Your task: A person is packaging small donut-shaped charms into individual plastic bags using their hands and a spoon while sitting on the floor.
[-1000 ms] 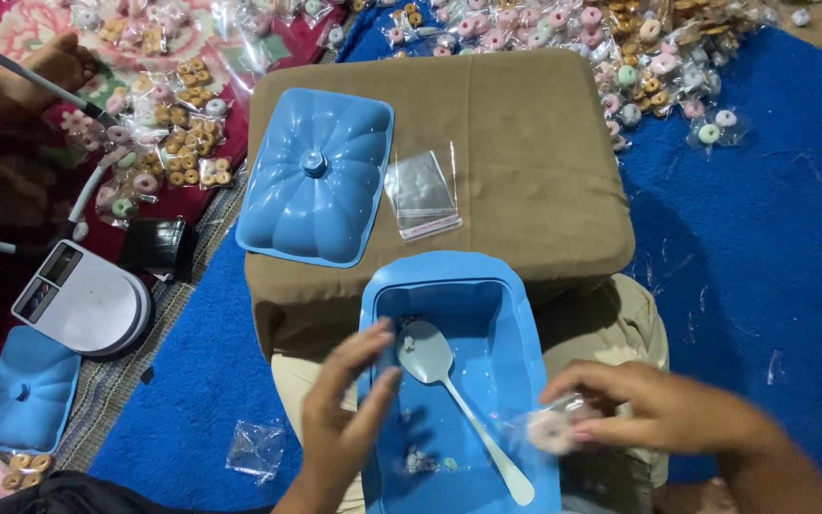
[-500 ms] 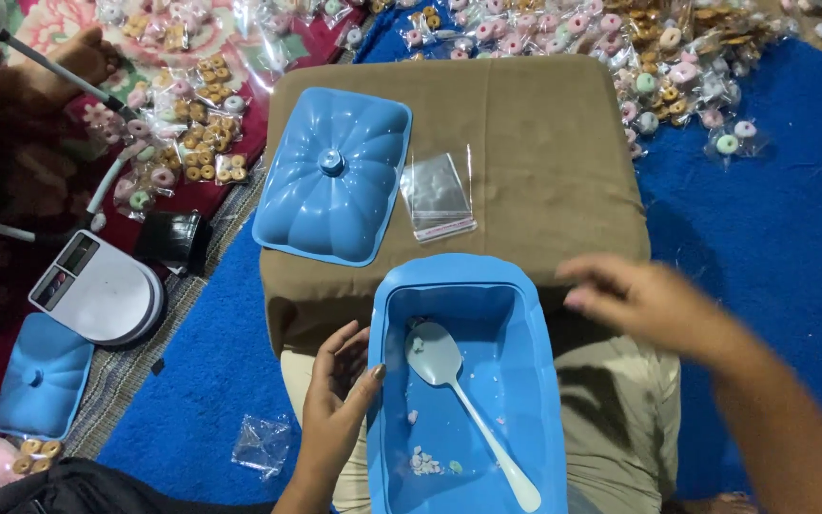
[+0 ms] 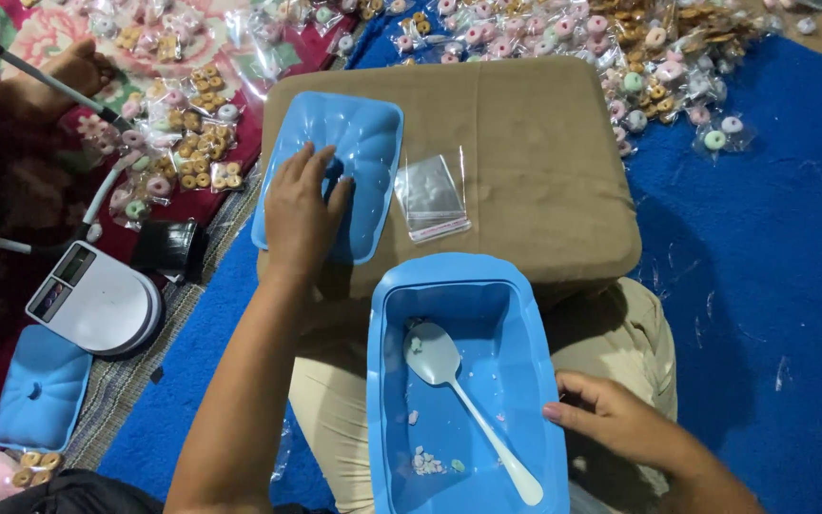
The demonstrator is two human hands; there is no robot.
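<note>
My left hand point(image 3: 300, 207) lies flat on a blue domed lid point(image 3: 359, 143), fingers spread over its top near the knob. The lid rests on a tan cushion point(image 3: 535, 162). On my lap stands a blue rectangular container point(image 3: 387, 381) with a white spoon point(image 3: 459, 385) and a few crumbs inside. My right hand point(image 3: 620, 424) is at the container's right wall, with its fingertips curled against the rim. A small clear plastic bag point(image 3: 433, 195) lies on the cushion just right of the lid.
Many small bags of ring-shaped biscuits point(image 3: 639, 57) are spread at the back and left point(image 3: 192, 143) of the blue carpet point(image 3: 763, 286). A white kitchen scale point(image 3: 97, 305), a second blue lid point(image 3: 42, 390) and another person's foot point(image 3: 68, 71) are on the left.
My left hand left the container and reached up onto the lid on the cushion. My right hand came back from over the cushion to the container's right side. The view shifted slightly.
</note>
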